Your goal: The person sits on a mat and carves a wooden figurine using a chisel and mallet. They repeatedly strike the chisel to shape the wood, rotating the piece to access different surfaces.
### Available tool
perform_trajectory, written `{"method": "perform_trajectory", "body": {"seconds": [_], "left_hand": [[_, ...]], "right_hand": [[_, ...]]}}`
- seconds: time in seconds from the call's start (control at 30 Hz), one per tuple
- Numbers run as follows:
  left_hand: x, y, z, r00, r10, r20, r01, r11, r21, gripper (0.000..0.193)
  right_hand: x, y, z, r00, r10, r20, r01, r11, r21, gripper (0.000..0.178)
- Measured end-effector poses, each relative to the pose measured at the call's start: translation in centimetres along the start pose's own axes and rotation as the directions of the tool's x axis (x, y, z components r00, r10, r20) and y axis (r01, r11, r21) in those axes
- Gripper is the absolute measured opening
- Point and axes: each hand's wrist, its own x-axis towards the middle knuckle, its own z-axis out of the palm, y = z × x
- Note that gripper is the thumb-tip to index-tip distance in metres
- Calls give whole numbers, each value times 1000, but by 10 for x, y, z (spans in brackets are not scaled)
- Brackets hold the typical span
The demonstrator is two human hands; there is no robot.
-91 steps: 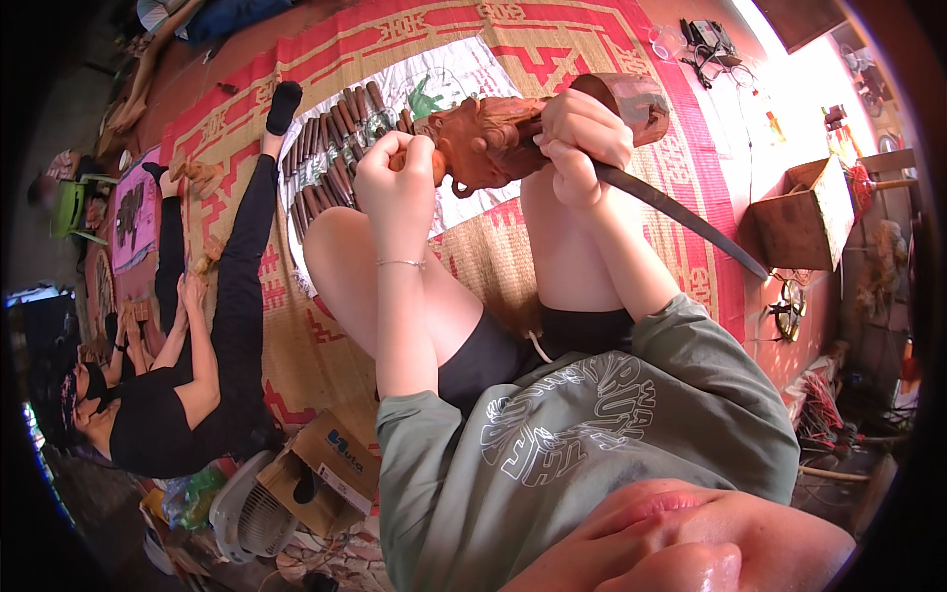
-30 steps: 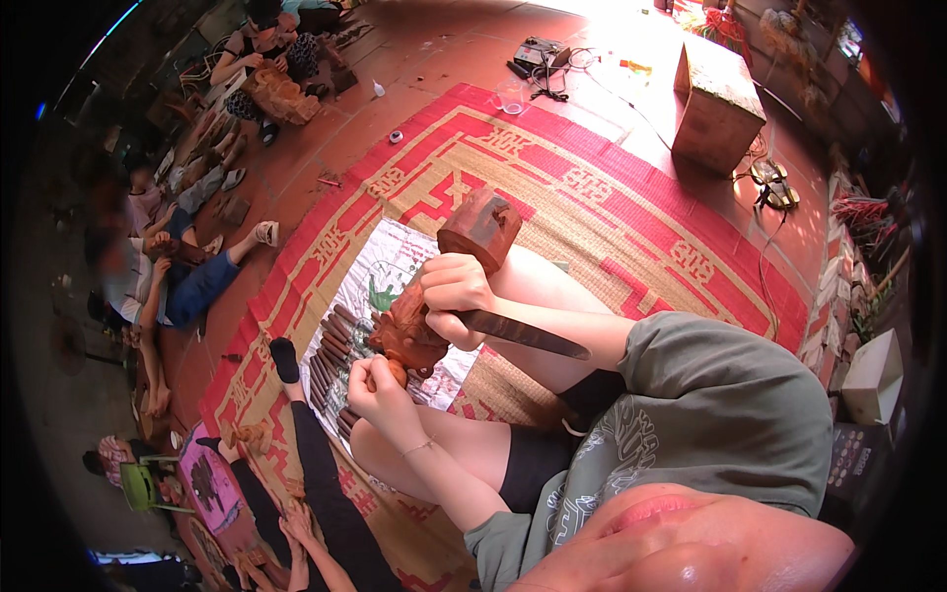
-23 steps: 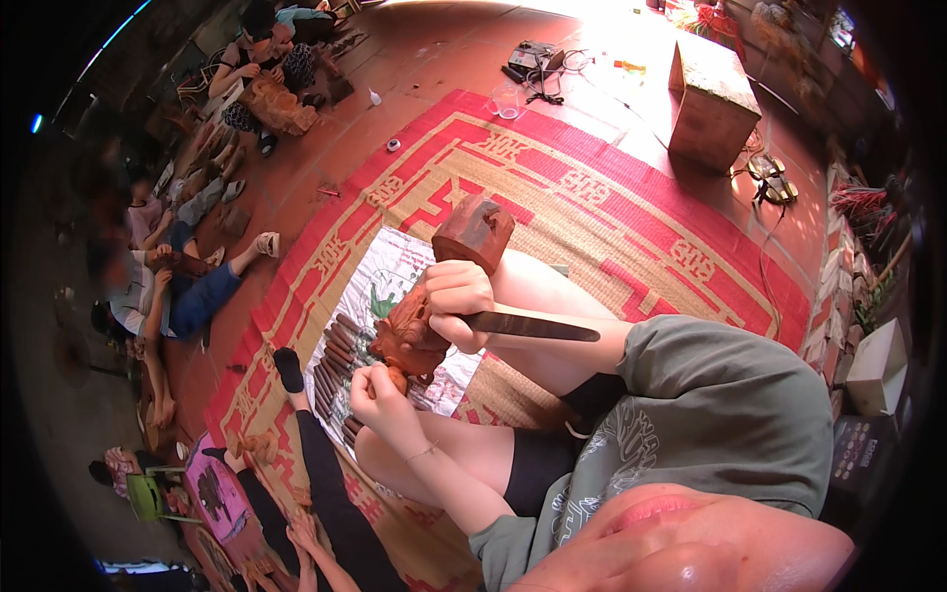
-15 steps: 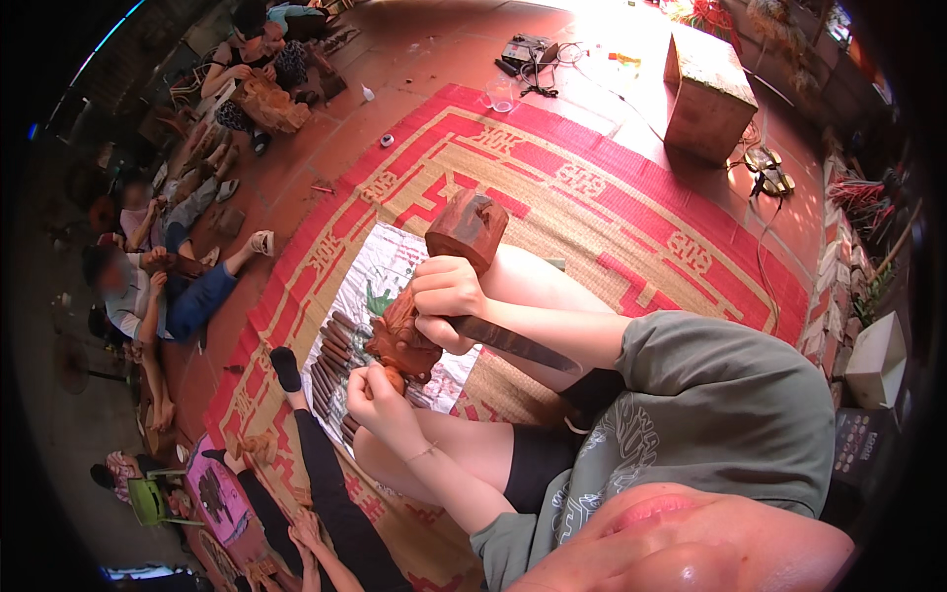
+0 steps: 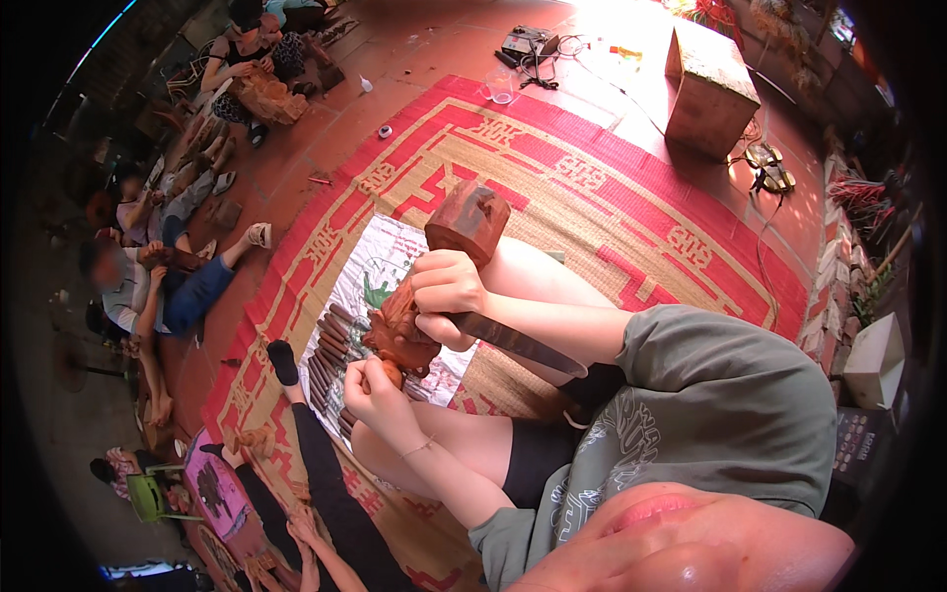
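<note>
A dark flat stick [image 5: 518, 342] is gripped in the right hand [image 5: 449, 293], with the fingers wrapped around it and its long end pointing down toward the black shorts [image 5: 592, 390]. A red-brown wood carving [image 5: 402, 331] is seen just below that hand, between the two bare knees and over a white cloth [image 5: 395, 242]. A fat brown block [image 5: 464, 222] is seen just past the right hand; whether it is joined to the carving cannot be told. The fingers of the left hand [image 5: 380, 395] are bent in close beside a round orange knob [image 5: 393, 374] at the near end of the carving; whether anything is gripped by them cannot be told. Many brown sticks [image 5: 330, 357] are laid in rows on the white cloth, and the cloth is spread on a red and tan mat [image 5: 612, 202]. A big box [image 5: 710, 99] and a clear cup [image 5: 499, 90] are seen beyond. At the upper left, a pale wood piece [image 5: 268, 99] is held by a sitting person [image 5: 237, 61].
</note>
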Motion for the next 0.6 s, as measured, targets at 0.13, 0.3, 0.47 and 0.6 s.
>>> {"method": "perform_trajectory", "body": {"seconds": [0.13,0.3,0.47,0.6], "left_hand": [[1,6,0,999,-41,14,41,999,-11,24],[-1,0,3,1000,-15,-7,15,1000,15,24],[-1,1,3,1000,-22,-5,22,1000,-3,24],[1,1,2,999,-38,18,38,999,0,24]], "right_hand": [[-3,6,-2,999,33,18,-36,987,158,27],[-5,5,3,983,142,-116,-119,975,186,25],[0,5,1,1000,-10,-18,9,1000,-16,26],[0,4,-4,999,-35,17,34,996,81,26]]}}
